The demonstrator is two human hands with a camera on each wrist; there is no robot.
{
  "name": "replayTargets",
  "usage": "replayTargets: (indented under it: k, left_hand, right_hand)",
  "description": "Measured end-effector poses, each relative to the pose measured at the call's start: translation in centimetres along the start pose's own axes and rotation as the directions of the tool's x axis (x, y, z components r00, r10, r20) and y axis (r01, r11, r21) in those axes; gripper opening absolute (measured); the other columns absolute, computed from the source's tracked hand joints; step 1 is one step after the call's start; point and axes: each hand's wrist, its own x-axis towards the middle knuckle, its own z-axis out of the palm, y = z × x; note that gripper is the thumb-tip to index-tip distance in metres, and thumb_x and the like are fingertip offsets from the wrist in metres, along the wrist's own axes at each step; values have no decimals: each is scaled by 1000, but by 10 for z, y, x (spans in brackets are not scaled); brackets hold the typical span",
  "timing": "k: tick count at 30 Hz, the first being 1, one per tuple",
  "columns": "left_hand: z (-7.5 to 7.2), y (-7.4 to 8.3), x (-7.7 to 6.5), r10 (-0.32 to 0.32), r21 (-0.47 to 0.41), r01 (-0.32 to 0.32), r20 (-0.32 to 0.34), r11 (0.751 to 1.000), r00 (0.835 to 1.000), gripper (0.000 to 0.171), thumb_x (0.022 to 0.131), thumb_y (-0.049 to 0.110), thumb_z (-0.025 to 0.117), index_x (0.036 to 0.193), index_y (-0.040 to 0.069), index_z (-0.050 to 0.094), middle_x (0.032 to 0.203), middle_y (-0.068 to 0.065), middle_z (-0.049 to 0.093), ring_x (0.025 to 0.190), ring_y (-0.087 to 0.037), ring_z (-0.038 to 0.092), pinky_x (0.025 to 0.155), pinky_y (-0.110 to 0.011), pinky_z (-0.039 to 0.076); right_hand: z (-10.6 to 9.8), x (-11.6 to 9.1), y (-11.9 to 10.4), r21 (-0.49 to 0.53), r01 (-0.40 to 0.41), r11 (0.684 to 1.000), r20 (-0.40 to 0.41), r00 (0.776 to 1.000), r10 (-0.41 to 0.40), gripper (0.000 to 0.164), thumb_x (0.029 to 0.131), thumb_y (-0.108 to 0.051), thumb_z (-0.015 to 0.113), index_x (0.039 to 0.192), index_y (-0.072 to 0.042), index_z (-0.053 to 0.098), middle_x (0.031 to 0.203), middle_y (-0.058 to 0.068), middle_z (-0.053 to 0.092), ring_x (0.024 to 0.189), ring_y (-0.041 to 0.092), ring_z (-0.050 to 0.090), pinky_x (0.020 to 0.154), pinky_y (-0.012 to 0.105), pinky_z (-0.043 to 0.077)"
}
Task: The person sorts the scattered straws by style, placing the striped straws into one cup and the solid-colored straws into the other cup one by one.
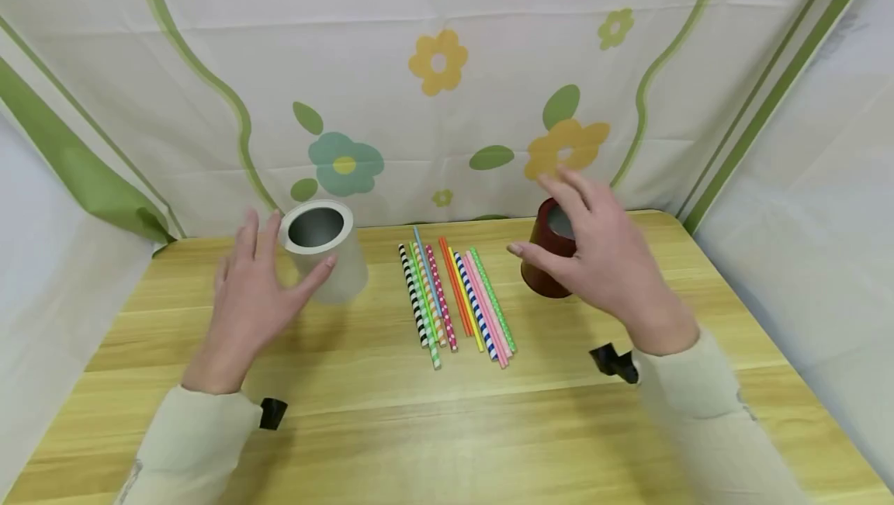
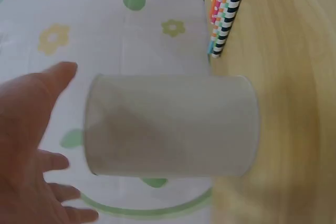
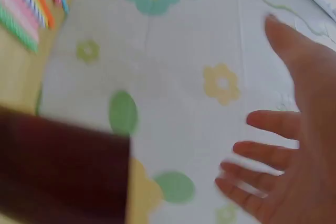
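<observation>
A white cylindrical cup (image 1: pixel 337 268) stands upright on the left of the table, its grey inside showing. My left hand (image 1: pixel 254 295) is spread beside its near left side, thumb and fingers apart; in the left wrist view the fingers stop short of the white cup (image 2: pixel 173 127). On the right stands a dark red cup (image 1: pixel 548 257), partly covered by my right hand (image 1: pixel 604 257). That hand's fingers are spread above and beside it; the right wrist view shows a gap between them and the dark red cup (image 3: pixel 63 171). Neither hand holds anything.
Between the cups lie two groups of patterned paper straws, the left group (image 1: pixel 427 299) striped and dotted, the right group (image 1: pixel 478 303) including pink, yellow and orange ones. The wooden table (image 1: pixel 447 427) ends at a white flowered curtain (image 1: pixel 489 86).
</observation>
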Motion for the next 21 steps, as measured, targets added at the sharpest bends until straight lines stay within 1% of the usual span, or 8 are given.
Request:
replayTargets:
  k: [2,4,8,9,11,15,18,21]
  left_hand:
    - [3,-7,3,0,-141,-1,-10,990,1000,108,98,63,70,174,13,12,182,-19,-1,163,-58,11,123,-87,16]
    - [8,-15,7,-12,-285,7,-16,959,1000,110,97,54,76,174,14,9,183,-15,3,163,-55,15,125,-83,20]
    - [18,-26,14,-60,-520,51,-1,853,998,112,95,40,83,175,18,7,182,-8,9,165,-44,22,133,-70,22]
    - [21,-28,16,-71,-560,62,6,826,997,112,95,36,84,175,19,8,182,-6,10,165,-43,24,134,-68,23]
    - [26,-31,18,-89,-617,77,11,783,996,109,94,30,85,175,19,12,182,-4,14,165,-40,26,135,-63,24]
    - [31,-34,20,-115,-688,98,21,719,993,104,94,24,86,174,20,19,180,0,23,164,-35,29,136,-57,27]
    - [29,-34,21,-127,-728,104,23,678,992,98,94,22,86,172,22,25,179,0,27,164,-31,32,136,-53,28]
    - [27,-34,22,-131,-753,99,16,651,991,92,95,21,85,170,24,33,178,-2,30,162,-28,35,136,-52,29]
  right_hand:
    - [16,-1,-5,106,52,993,-71,996,-44,75,89,-38,90,150,-7,60,150,20,59,131,40,60,95,58,61]
    - [34,-2,-9,183,61,981,-80,996,-47,64,91,-33,88,143,-5,64,134,18,66,110,33,67,85,48,63]
    - [71,-7,-16,293,-70,953,28,998,64,48,96,-32,84,134,-7,68,118,9,67,90,22,66,73,33,62]
    - [79,-8,-17,306,-121,944,66,992,106,47,97,-32,84,134,-8,69,119,7,68,92,22,67,74,33,62]
    - [93,-11,-17,322,-218,921,137,974,183,44,98,-32,82,134,-9,69,121,8,69,100,23,69,79,36,64]
    - [114,-15,-13,314,-370,874,251,921,299,43,101,-32,79,134,-7,68,121,11,70,100,24,69,82,40,62]
    - [124,-15,-9,290,-434,853,298,888,351,42,102,-33,77,134,-6,69,117,10,71,97,22,68,83,40,61]
    - [132,-14,-7,262,-470,843,318,867,384,40,102,-32,77,132,-6,70,113,9,72,94,22,67,84,41,61]
